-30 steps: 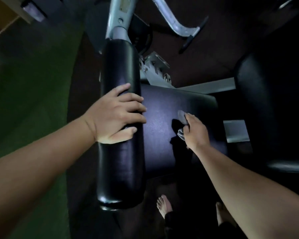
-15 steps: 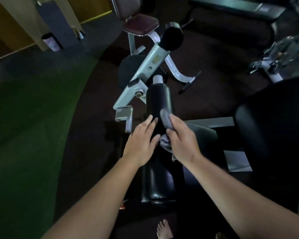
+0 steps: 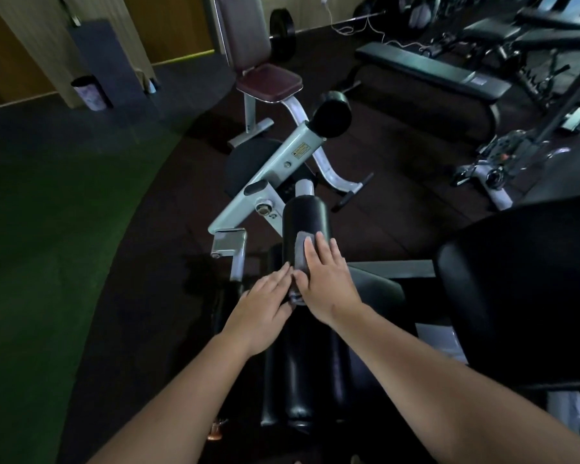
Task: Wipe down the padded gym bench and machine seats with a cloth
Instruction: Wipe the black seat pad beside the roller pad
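Cloth [image 3: 301, 249] has moved off seat pad [image 3: 379, 288] onto roller pad [image 3: 303, 216], 12 o'clock. Right hand [image 3: 325, 286] presses it, grip flat; left hand [image 3: 262, 309] open-fingered, touching its lower edge. Roller wipe likely starting.

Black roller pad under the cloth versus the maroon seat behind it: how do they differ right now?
The black roller pad is a cylinder; the maroon seat is a flat, squarish cushion. The roller pad has the grey cloth pressed on it by the right hand, with the left hand alongside; nothing touches the maroon seat. Both are padded and sit on pale metal frames.
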`<state>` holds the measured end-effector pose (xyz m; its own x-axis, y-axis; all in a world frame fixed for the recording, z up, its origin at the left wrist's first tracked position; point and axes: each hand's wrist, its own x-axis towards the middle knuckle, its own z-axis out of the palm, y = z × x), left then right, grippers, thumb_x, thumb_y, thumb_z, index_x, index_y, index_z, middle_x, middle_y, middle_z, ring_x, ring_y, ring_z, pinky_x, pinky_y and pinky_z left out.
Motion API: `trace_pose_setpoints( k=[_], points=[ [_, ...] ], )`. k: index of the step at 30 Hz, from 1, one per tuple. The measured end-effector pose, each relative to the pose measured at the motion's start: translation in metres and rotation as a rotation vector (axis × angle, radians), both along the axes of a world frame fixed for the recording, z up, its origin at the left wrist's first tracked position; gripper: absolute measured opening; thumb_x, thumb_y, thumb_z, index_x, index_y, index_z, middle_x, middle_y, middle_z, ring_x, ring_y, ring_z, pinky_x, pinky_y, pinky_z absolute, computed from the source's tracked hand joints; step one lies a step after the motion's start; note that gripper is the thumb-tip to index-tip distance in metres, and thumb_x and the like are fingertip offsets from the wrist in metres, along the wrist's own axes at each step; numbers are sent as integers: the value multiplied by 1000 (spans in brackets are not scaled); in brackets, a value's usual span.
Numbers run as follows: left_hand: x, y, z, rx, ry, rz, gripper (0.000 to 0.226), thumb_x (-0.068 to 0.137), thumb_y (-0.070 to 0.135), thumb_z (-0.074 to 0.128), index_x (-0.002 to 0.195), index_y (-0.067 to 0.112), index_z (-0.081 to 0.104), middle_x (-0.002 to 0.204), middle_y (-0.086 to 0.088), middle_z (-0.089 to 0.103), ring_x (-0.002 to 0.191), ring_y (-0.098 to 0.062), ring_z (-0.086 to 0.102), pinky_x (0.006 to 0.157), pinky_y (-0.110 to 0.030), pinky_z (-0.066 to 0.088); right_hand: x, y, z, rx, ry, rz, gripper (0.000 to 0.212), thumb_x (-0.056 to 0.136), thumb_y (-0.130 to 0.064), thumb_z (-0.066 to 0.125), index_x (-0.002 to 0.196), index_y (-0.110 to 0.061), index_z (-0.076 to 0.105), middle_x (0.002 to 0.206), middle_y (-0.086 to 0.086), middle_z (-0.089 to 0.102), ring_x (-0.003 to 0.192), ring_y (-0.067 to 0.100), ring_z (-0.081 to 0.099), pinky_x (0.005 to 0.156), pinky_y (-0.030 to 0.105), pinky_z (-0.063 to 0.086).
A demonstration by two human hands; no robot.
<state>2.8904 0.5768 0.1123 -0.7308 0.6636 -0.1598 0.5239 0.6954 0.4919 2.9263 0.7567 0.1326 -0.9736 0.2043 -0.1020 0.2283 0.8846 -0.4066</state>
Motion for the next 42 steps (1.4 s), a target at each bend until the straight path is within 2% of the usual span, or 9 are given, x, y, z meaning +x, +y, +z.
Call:
trace_pose_setpoints(
  k=[5,12,18,24,29,32,37,40,42],
  points=[
    [4,1,-2,12,23,24,65,109,42,39,166,35,8,172,24,2,157,-4,10,126,-44,26,44,-7,-9,-1,-21,60,73,107,-48,33,165,-20,-1,172,2,-13,158,25,-17,130,45,5],
    [15,3,2,8,-22,111,66,109,42,39,166,36,7,171,25,3,157,-3,8,125,-49,26,-18,2,-4,49,7,26,69,107,-47,36,165,-22,9,173,6,1,159,33,-4,126,54,15],
    [27,9,-3,69,-52,195,61,109,39,36,165,43,11,170,29,5,156,-2,13,122,-53,31,45,-5,-11,-134,57,-26,73,106,-47,43,165,-23,7,173,-3,-6,158,20,-13,129,42,12],
    [27,8,-7,77,-39,209,61,108,42,38,165,39,16,170,26,10,156,-3,15,124,-47,30,-6,9,-7,-110,46,-9,73,106,-48,43,165,-21,10,174,3,0,159,26,-8,129,45,9],
    [28,6,-7,78,-18,221,60,108,45,37,165,39,18,170,24,15,156,-4,17,123,-45,33,47,2,-9,-200,60,10,75,103,-53,45,164,-39,3,172,-10,-10,157,13,-16,125,38,19],
    [30,8,-8,95,-24,238,59,109,46,36,165,38,19,170,22,16,156,-5,17,124,-43,31,57,2,-12,-226,53,-6,75,103,-52,47,163,-44,4,172,-12,-9,158,12,-14,122,37,24],
    [26,8,4,43,-20,245,60,107,44,44,164,35,25,169,17,25,156,-6,18,125,-42,29,2,4,-3,-162,130,4,57,107,-34,48,161,-30,31,172,0,14,160,24,1,127,49,18],
    [18,-5,25,-67,9,272,61,105,49,47,162,33,32,169,13,28,156,-12,21,124,-43,28,-16,-3,8,-127,149,44,48,107,-20,45,155,-23,43,167,1,32,158,23,13,126,45,18],
    [14,-23,42,-119,40,318,61,104,49,49,160,32,35,167,10,33,154,-16,25,122,-44,30,-22,-12,18,-145,188,113,46,107,-17,45,152,-21,48,158,0,45,155,23,25,123,42,27]
  ],
)
